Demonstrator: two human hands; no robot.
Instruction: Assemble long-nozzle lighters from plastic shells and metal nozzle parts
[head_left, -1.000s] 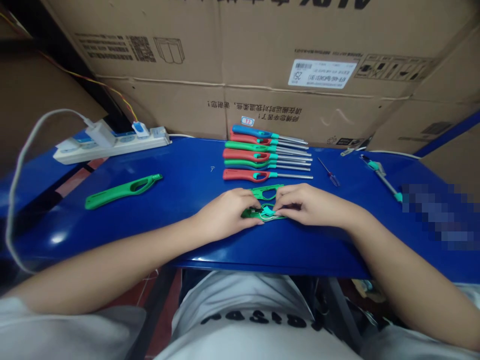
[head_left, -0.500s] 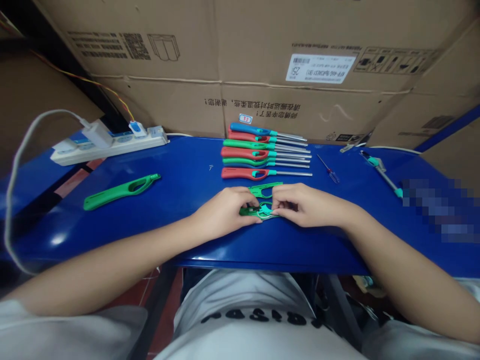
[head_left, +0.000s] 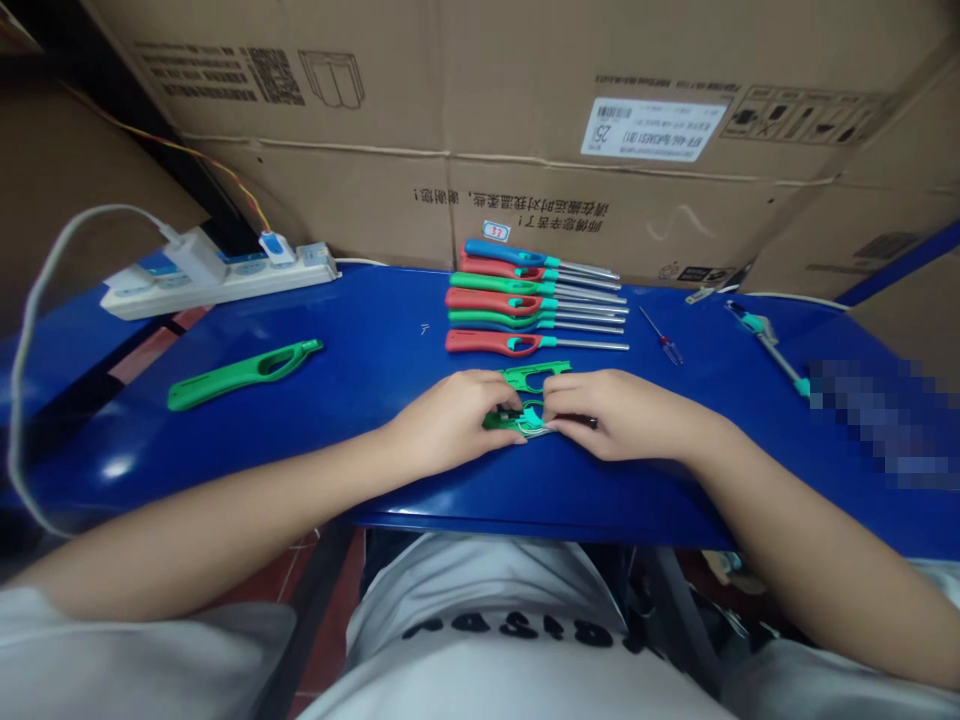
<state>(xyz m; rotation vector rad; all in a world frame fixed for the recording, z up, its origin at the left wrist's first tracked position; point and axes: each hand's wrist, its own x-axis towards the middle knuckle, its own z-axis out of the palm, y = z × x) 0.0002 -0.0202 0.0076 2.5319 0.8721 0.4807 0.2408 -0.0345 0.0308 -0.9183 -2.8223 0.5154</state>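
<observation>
Both of my hands meet over an opened green lighter casing (head_left: 496,419) low on the blue table. My left hand (head_left: 457,415) pinches its left part, thumb at the near edge and fingers curled over the top. My right hand (head_left: 619,412) has its thumb and fingertips closed at the casing's right end, beside a teal trigger piece (head_left: 532,415) and a thin pale wire. Fingers hide much of the casing and its inner parts. Just beyond the fingertips lies another green casing half (head_left: 536,377). A green lighter handle (head_left: 244,376) rests apart on the left.
Several long-nosed lighters (head_left: 499,342) in red, green and blue lie stacked behind my hands, before a cardboard box (head_left: 360,210). A small screwdriver (head_left: 664,340) and a teal-ended metal rod (head_left: 780,360) lie right. A white power strip (head_left: 247,285) stands at back left.
My right hand has shifted slightly at the casing, and a dark strip now shows between its thumb and fingers. My left hand keeps its pinch. The whole view has moved a little.
</observation>
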